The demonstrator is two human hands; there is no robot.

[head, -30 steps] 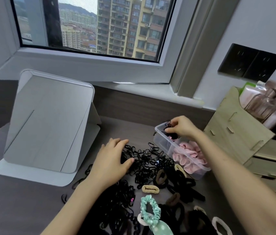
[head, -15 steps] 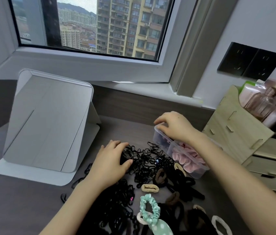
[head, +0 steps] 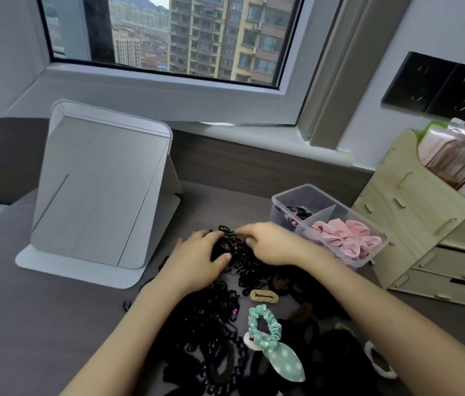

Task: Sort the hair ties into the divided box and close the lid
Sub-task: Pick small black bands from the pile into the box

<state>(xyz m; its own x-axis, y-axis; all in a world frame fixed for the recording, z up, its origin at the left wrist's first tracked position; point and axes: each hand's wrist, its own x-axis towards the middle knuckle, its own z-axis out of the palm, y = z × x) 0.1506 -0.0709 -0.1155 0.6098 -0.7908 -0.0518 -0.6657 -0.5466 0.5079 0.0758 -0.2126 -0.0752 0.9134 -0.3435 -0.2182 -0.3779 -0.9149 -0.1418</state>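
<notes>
1. Both hands down on the heap of thin black hair ties on the grey bench.
2. Left hand: fingers curled into the heap, thumb pressed on the loops.
3. Right hand: fingers bent together over the ties; grip itself hidden, cannot tell.
4. Divided box just right of the hands, lid off: pink scrunchies in the near compartment, few black ties in the far one.
5. Mint scrunchie nearer the body, among thicker dark ties.

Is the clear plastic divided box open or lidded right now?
Open. The clear plastic divided box has no lid on; its divider and the pink scrunchies inside show uncovered from above.
</notes>
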